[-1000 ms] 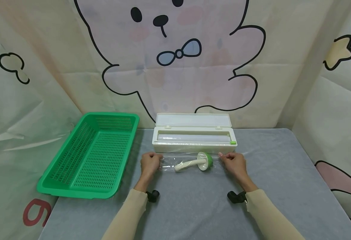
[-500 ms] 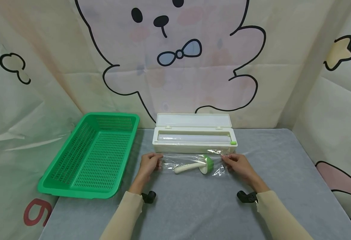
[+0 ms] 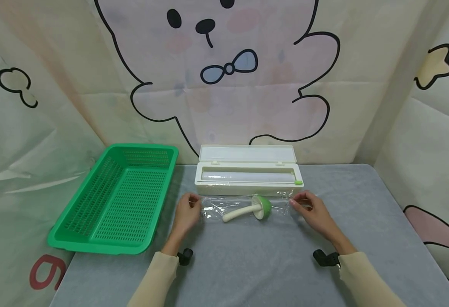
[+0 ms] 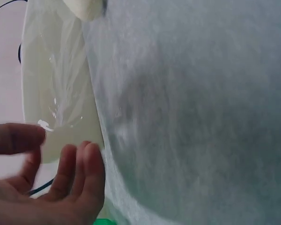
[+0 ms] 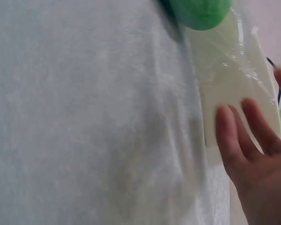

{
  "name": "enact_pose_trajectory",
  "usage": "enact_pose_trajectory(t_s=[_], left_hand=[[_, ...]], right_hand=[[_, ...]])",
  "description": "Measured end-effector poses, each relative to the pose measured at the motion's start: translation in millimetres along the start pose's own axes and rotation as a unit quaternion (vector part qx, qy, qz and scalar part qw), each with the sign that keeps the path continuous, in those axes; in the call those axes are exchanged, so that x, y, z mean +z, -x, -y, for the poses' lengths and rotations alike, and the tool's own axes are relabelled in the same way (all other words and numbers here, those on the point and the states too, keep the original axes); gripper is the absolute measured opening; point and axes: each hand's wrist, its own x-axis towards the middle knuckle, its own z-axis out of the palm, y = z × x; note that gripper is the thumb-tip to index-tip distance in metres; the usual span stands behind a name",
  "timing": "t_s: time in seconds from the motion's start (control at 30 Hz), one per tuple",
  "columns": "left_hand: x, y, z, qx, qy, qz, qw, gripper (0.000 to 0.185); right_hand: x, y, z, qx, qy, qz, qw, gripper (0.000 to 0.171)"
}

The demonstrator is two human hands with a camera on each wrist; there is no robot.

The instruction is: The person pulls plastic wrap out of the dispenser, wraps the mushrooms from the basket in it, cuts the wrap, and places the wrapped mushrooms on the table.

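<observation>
A toy mushroom (image 3: pixel 253 208) with a green cap and a white stem lies on the grey table under a sheet of clear cling film (image 3: pixel 217 207). My left hand (image 3: pixel 188 212) hovers at the film's left edge with relaxed fingers and holds nothing. My right hand (image 3: pixel 312 210) is just off the right edge, fingers spread and empty. In the left wrist view my left hand (image 4: pixel 61 178) sits below the film (image 4: pixel 56 93) and the stem's tip (image 4: pixel 86 7). In the right wrist view the green cap (image 5: pixel 201 11) lies at the top, my right hand (image 5: pixel 253 150) at the lower right.
A cream cling-film dispenser box (image 3: pixel 247 186) stands with its lid up just behind the mushroom, a roll inside. A green perforated basket (image 3: pixel 98 246) sits at the left. The grey cloth table (image 3: pixel 247 264) runs toward me; printed curtains close in the back and sides.
Both hands gripped the film's ends a second ago. They have let go and drawn slightly outward, and the film now lies over the mushroom.
</observation>
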Motion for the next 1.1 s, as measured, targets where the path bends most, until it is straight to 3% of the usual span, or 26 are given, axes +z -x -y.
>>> enact_pose_trajectory(t_s=[0.17,0.3,0.53,0.7,0.87,0.97,1.1], left_hand=[[-4.1,1.3,1.9,0.006,0.061,0.083,0.9946,0.012],[-2.4,0.3,4.6,0.009,0.08,0.135,0.9876,0.012],[0.6,-1.5,4.9,0.052,0.039,0.126,0.9898,0.012],[-0.3,-1.7,5.1,0.057,0.028,0.12,0.9907,0.013],[-1.9,-1.6,6.0,0.033,0.073,0.134,0.9877,0.02],[-3.0,-1.0,5.5,0.014,0.099,0.152,0.9834,0.024],[-4.8,0.1,5.1,-0.006,0.098,0.176,0.9796,0.031]], right_hand=[[-1,4,2,0.0,-0.057,0.084,0.995,0.038],[5,3,1,0.008,-0.067,0.115,0.991,0.044],[12,-1,-2,-0.004,-0.022,0.103,0.994,0.039],[11,-3,-4,0.013,-0.068,0.114,0.991,0.04],[11,-3,-5,0.025,-0.115,0.119,0.986,0.042],[11,-3,-4,0.031,-0.117,0.11,0.986,0.041],[10,-2,-2,0.037,-0.104,0.098,0.989,0.039]])
